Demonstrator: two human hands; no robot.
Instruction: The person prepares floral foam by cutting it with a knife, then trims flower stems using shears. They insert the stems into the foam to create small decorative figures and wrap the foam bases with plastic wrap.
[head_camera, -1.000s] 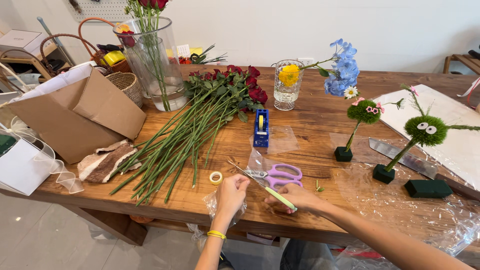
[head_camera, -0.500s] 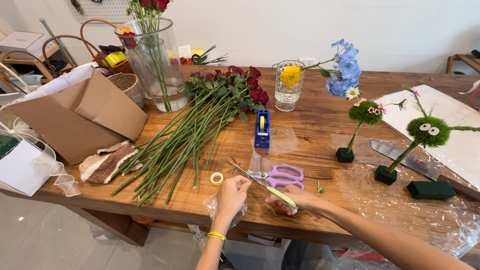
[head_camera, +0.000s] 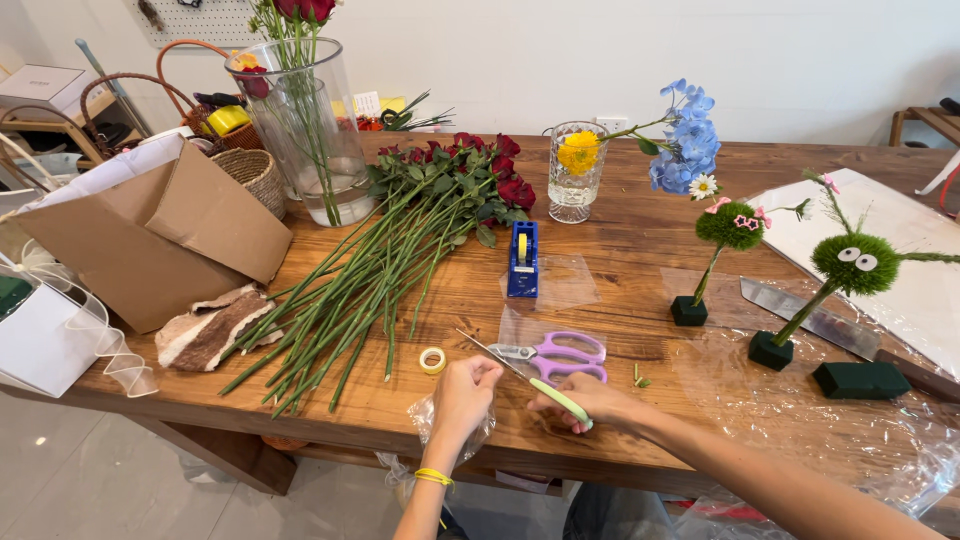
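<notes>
A thin wire-like stem with a pale green wrapped end (head_camera: 560, 400) lies slantwise between the two hands at the near edge of the long wooden table (head_camera: 620, 270). The right hand (head_camera: 590, 402) is closed around its green end, fingers curled over it; the left hand (head_camera: 463, 385) is pinched shut near its bare upper part, though whether the fingertips actually grip the wire cannot be told. Just beyond the hands lie purple-handled scissors (head_camera: 560, 352) on a sheet of clear cellophane (head_camera: 545, 330), with a small roll of pale tape (head_camera: 432, 360) to the left and a blue tape dispenser (head_camera: 522, 258) farther back. A spread of long-stemmed red roses (head_camera: 400, 250) fans across the table toward a tall glass vase (head_camera: 310, 130); a brown paper bag (head_camera: 150, 230) stands at the left, and two green moss-ball figures on dark foam blocks (head_camera: 800, 290) at the right. The thin stem looks easy to bend or to let slip if the two hands pull unevenly, and its bare tip points toward the scissors, so it might snag the cellophane. Compared with half a second ago, both hands have drawn a little closer together and the stem sits slightly nearer the table edge; everything else on the table is unchanged.
</notes>
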